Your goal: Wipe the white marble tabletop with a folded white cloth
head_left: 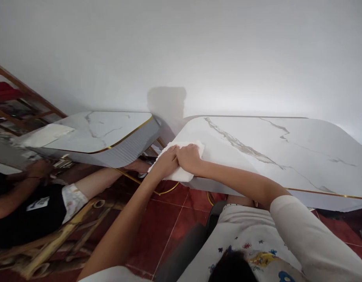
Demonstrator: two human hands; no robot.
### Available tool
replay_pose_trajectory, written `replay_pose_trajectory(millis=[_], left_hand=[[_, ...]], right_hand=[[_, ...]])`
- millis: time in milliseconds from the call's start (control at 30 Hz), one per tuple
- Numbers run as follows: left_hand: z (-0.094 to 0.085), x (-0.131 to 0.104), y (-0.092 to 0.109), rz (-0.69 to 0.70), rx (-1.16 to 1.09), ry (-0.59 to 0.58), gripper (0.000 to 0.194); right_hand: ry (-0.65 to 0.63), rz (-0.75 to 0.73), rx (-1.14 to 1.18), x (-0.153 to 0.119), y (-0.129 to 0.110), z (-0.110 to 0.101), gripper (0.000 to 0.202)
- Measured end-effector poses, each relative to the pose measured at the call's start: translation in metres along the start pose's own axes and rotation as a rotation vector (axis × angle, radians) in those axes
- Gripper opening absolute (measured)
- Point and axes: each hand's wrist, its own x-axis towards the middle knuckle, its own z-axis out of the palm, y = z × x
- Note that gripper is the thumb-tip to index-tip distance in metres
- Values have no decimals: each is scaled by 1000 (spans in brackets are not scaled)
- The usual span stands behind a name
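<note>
A folded white cloth (181, 174) lies over the left corner of a white marble-patterned table (286, 152) and hangs partly past its edge. On top of it, my left hand (168, 161) is closed, with its fingers bunched into the cloth. Right beside it, touching it, my right hand (189, 158) is also curled over the cloth, knuckles up. The undersides of both hands, and most of the fingertips, are hidden.
A second marble-topped table (110, 129) with gold trim stands to the left, a white sheet-like thing (50, 135) on it. Another person (30, 196) sits there near a bamboo seat (66, 235). A wooden rack (28, 94) leans at far left. Behind rises a wall (228, 51).
</note>
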Motion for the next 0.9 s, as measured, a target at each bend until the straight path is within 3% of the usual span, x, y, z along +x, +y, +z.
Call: replay_pose_trajectory(millis=[200,267,433,567,700,800,900], left_hand=[[4,25,-30,-52,-98,92,51],[5,38,-39,-60,-100,74,51],[15,73,-55,-113,-52,47,52],[24,104,-58,-98,-68,61,51],[29,137,-53,-51,-99,47,46],[34,163,-47,-10,-58,59,42],[43,192,-44,-5,3,74,37]], right_hand=[[47,116,49,47,-8,23,35],[72,144,58,59,0,29,36],[97,48,82,86,30,39,33],[111,83,53,106,49,38,35],[104,209,73,128,67,33,35],[57,278,118,147,89,32,31],[104,250,87,165,118,37,31]])
